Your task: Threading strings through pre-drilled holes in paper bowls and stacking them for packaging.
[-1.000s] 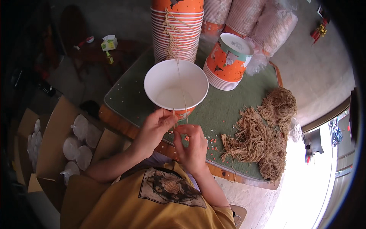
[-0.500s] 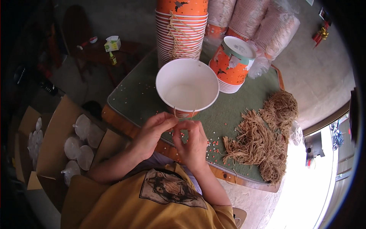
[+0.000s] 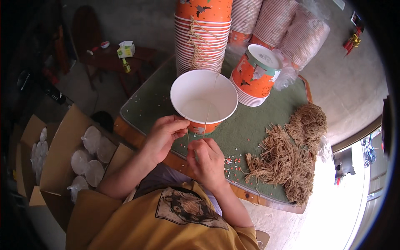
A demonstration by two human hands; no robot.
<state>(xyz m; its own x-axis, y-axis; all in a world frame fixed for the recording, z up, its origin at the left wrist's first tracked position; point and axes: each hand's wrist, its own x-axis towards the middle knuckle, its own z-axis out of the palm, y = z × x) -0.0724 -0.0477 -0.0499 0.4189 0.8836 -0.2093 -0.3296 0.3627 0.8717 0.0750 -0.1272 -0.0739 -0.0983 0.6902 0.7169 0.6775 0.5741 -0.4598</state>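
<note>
A white-lined orange paper bucket (image 3: 204,93) stands tilted slightly toward me at the table's near side. My left hand (image 3: 166,133) pinches at the near-left of its rim, where a bit of brown cord (image 3: 188,135) hangs below the fingertips. My right hand (image 3: 207,162) is closed just below the bucket on a thin brown string (image 3: 207,114). That string runs up across the bucket's mouth toward its far rim. Whether both strands belong to one cord, I cannot tell.
Behind the bucket rises a tall stack of orange buckets (image 3: 203,43); a shorter upside-down stack (image 3: 256,75) stands to its right. Heaped brown cords (image 3: 277,156) lie at the right. Small punched dots (image 3: 233,160) dot the green tabletop (image 3: 146,102). Cardboard boxes (image 3: 62,162) with wrapped clear items stand at left.
My right hand has drawn down and away from the left, and the string now stretches across the bucket's mouth. The left hand has moved slightly left, up to the rim.
</note>
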